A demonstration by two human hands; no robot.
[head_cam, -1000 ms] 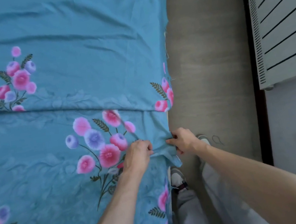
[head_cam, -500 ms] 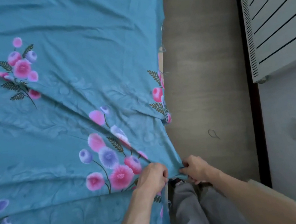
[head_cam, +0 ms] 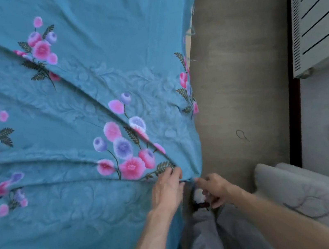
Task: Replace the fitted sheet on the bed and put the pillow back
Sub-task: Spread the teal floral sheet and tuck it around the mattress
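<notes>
A teal sheet printed with pink and purple flowers covers the bed and fills the left and middle of the view. Creases in it fan out from its right edge, where both hands meet. My left hand grips a bunch of the cloth at that edge. My right hand is beside it on the right, with its fingertips pinching the sheet's hem. The pillow is not in view.
A strip of grey-brown floor runs along the bed's right side, with a white radiator on the wall beyond. A pale quilted bundle lies at the lower right. My legs in light trousers stand between bed and bundle.
Both hands have pulled the sheet's edge toward me, and the creases now fan from the grip. The view has shifted back, bringing the pale bundle into sight.
</notes>
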